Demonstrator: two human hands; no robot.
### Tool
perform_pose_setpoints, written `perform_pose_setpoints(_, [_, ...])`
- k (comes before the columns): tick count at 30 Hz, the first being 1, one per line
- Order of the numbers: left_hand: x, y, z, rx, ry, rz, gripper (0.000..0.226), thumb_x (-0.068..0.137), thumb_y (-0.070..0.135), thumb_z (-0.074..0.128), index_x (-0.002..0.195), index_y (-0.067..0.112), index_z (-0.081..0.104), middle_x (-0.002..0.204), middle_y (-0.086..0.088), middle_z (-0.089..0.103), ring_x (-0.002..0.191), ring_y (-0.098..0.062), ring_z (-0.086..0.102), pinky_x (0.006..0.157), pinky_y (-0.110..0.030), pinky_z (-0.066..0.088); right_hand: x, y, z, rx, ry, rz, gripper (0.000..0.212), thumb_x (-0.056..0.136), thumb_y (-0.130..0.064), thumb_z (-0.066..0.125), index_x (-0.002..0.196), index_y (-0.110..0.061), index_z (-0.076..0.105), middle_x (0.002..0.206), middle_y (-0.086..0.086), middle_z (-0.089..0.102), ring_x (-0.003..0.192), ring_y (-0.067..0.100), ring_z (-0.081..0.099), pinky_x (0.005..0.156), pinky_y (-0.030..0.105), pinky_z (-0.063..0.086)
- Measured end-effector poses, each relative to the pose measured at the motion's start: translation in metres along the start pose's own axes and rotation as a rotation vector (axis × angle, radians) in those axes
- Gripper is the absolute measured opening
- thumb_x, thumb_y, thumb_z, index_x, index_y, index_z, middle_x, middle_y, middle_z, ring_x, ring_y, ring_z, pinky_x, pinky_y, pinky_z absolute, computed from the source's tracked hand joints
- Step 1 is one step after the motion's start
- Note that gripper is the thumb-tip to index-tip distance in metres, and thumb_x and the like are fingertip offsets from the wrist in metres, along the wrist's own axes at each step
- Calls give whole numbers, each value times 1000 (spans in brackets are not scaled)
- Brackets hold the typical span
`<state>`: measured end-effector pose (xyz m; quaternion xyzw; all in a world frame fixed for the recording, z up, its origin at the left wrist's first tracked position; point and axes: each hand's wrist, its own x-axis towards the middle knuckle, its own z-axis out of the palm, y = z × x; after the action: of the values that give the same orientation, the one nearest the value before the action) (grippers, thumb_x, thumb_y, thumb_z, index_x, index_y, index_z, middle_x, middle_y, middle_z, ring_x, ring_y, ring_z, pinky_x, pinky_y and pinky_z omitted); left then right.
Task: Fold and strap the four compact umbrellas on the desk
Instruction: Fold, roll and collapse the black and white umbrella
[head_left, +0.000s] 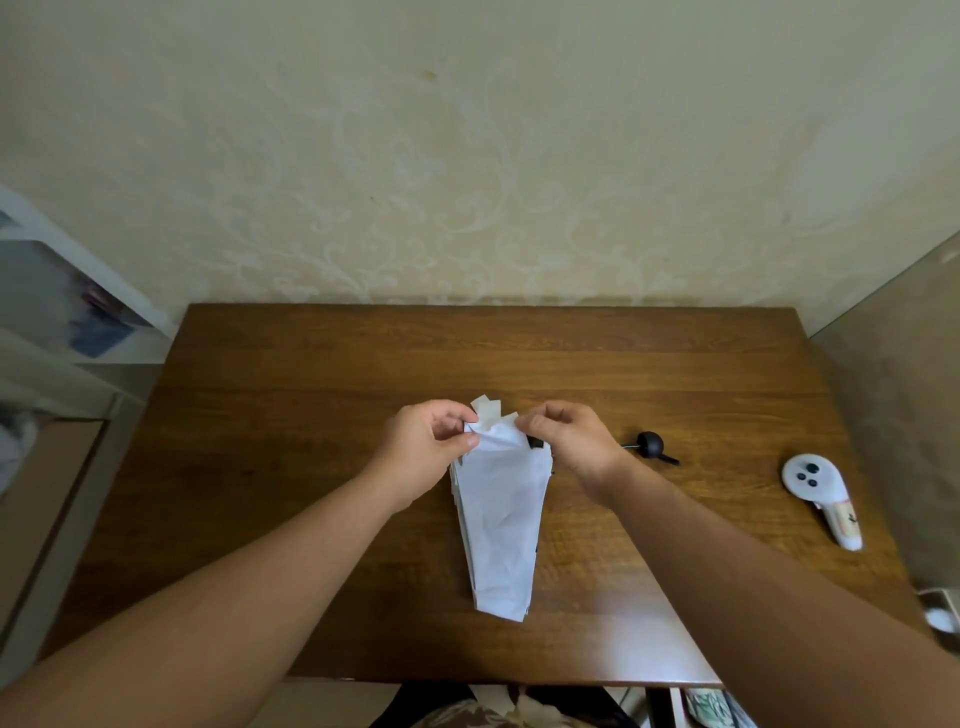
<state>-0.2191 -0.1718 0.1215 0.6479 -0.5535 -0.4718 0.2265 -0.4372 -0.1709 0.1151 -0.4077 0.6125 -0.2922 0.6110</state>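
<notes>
Both hands, left hand (427, 441) and right hand (563, 441), pinch the white umbrella's (501, 519) far edge. Canopy lies flat on the desk (311, 415), extending toward the person.

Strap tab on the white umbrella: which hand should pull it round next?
Right, probably. The right hand pinches the canopy edge beside the strap tab. The left hand grips the umbrella top and can steady it on the desk.

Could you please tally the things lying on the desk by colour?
White: 2, the umbrella canopy pinched by the left hand and right hand, and the handheld controller.
Black: 1, the umbrella handle.
Total: 3.
</notes>
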Motion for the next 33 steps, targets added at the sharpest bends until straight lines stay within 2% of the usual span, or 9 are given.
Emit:
perform_pose_setpoints(4, [-6,-5,2,-44,-3,-17,23,88,20,84,103,36,77,98,14,76,95,-4,71,80,-25,58,3,0,8,-139,-1,52,25,94,-44,74,89,-21,82,92,-4,80,95,18,73,85,39,60])
perform_pose_setpoints(7, [-8,-6,2,-74,-2,-48,24,87,20,85,104,35,78,101,14,76,97,-4,71,82,-25,59,5,3,13,-134,64,-35,15,91,-28,80,78,-20,80,98,-3,76,90,16,70,75,32,55])
perform_pose_setpoints(10, [-7,-6,2,-105,37,-104,22,87,21,85,107,28,77,102,12,75,95,-3,70,76,-21,54,4,2,19,-95,147,-153,12,88,-20,84,79,-28,82,118,-17,68,109,5,63,85,24,50])
perform_pose_setpoints(13, [-4,-4,3,-173,63,-129,20,88,21,84,105,27,76,101,9,76,94,-5,71,74,-20,53,0,4,25,-60,144,-175,13,91,-18,81,83,-28,83,107,-19,76,105,4,69,90,27,56])
perform_pose_setpoints(19, [3,2,-2,-20,75,-30,11,88,31,83,98,31,78,97,10,69,91,-9,64,72,-23,48,-3,-1,23,-100,167,-167,12,93,-28,79,81,-28,79,87,-11,77,88,12,73,78,35,60])
perform_pose_setpoints(22, [4,4,-5,33,55,-7,5,92,30,79,93,32,75,100,14,72,96,-7,66,80,-28,55,-4,0,22,-99,205,-154,16,88,-31,84,79,-25,73,83,-8,75,87,15,71,75,34,59])
perform_pose_setpoints(25, [4,8,-3,55,32,7,4,96,29,75,95,32,72,101,14,73,99,-7,67,85,-31,57,-3,1,19,-99,159,-143,33,80,-36,90,99,-28,64,99,-8,74,96,11,69,78,30,58])
perform_pose_setpoints(29, [1,15,0,39,-14,12,6,101,30,67,94,30,65,100,11,72,98,-11,67,78,-28,52,-1,2,18,-227,95,-92,63,80,-36,91,131,-39,54,120,-12,71,110,9,67,89,35,61])
perform_pose_setpoints(33, [-4,22,0,-69,-53,-24,22,93,19,77,104,29,60,108,16,71,100,-7,68,74,-23,53,1,-2,18,-242,168,-138,37,86,-24,86,111,-38,64,105,-12,70,100,6,67,76,20,52])
